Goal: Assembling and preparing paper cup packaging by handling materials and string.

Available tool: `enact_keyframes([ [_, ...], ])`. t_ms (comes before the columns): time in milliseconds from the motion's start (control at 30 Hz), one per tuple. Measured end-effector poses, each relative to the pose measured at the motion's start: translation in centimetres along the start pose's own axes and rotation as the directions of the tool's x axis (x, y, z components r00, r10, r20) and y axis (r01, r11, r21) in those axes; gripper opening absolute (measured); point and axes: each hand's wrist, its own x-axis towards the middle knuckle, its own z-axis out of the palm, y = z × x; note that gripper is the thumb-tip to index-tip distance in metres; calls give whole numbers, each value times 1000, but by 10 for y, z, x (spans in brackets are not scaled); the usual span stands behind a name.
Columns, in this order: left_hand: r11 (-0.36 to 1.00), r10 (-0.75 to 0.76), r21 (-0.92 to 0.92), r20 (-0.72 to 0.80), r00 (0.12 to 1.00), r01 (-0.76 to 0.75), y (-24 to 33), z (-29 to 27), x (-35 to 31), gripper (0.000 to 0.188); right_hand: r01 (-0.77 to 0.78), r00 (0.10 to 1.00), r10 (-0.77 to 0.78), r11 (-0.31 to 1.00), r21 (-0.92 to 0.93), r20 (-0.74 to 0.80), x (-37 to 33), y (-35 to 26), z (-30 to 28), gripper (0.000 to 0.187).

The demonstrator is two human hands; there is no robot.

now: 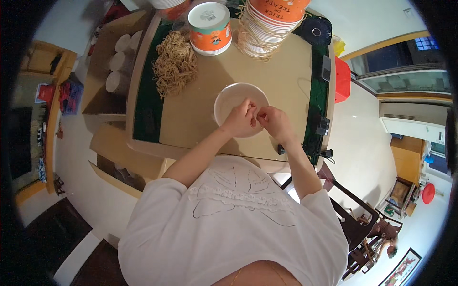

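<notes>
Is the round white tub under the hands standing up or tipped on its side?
Standing, not tipped: the white tub shows a nearly full round outline facing up, beneath the left hand and right hand.

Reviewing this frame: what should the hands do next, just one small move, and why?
Perhaps the right hand should ease slightly away from the left hand. Their fingertips are bunched close together over the right side of the white tub, and anything pinched there is too small to make out; a little separation would probably show it.
</notes>
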Motion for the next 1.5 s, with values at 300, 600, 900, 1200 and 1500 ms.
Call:
enact_keyframes([
  [300, 871, 235, 401, 165, 958, -283, 0, -1, -15, 24, -86, 986, 144, 877, 472, -89, -2, 12, 13, 7],
  [600, 926, 81, 371, -2, 997, -75, -37, 9, 2, 20, -120, 981, 168, 920, 372, -99, -11, -2, 4, 11],
  [900, 684, 119, 724, 9, 993, -88, -31, 16, 16, 29, 37, 977, 39, 937, 349, -208, -15, -3, 11, 10],
  [1200, 942, 146, 304, 22, 989, -146, -22, 7, 7, 28, 29, 961, 89, 910, 415, -262, -12, 9, 13, 12],
  [1500, 972, 175, 151, 38, 984, -179, -30, 11, 7, 31, -25, 976, 109, 917, 397, -189, -11, 2, 8, 8],
])
